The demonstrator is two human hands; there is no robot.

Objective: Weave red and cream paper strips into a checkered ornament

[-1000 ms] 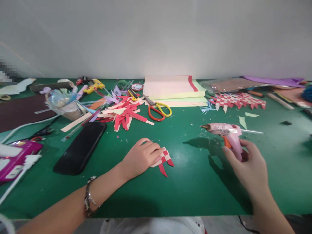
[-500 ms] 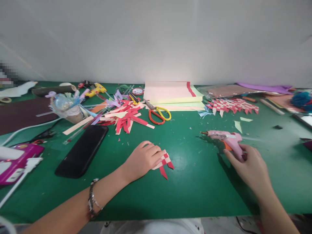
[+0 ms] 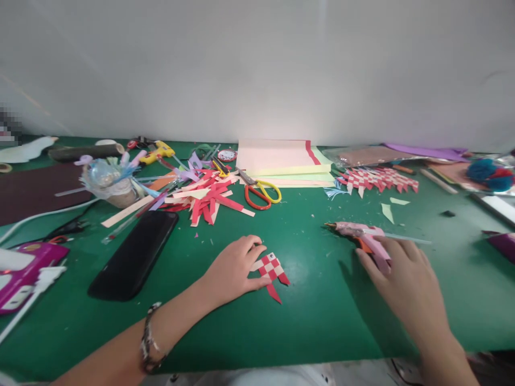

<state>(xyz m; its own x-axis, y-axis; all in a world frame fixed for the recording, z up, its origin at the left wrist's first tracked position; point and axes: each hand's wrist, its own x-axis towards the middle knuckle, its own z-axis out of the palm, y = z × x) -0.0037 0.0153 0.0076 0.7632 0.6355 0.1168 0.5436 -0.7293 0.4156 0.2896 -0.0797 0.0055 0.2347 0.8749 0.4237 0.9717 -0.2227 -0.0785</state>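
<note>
A small woven paper fish (image 3: 271, 268), red and cream checked with one eye, lies flat on the green table. My left hand (image 3: 237, 268) is beside it, fingers and thumb spread apart around its left end. The thumb touches the fish's lower edge, and the fingertips curl just above its upper left. On the right, my right hand (image 3: 410, 284) is closed round the handle of a pink glue gun (image 3: 358, 230). Its nozzle points left, and a clear glue stick sticks out at the back. Part of the handle is hidden by the fingers.
Scissors (image 3: 263, 194) and a heap of red and cream paper strips (image 3: 209, 198) lie behind the fish. A black phone (image 3: 134, 254) is at left. More woven paper pieces (image 3: 380, 179) lie at back right, near paper sheets (image 3: 277, 155). A yellow glue gun (image 3: 157, 152) lies far left.
My left hand's fingers have lifted and spread off the fish, uncovering its eye and checked body. My right hand has shifted slightly over the glue gun's rear. The view has tilted a little.
</note>
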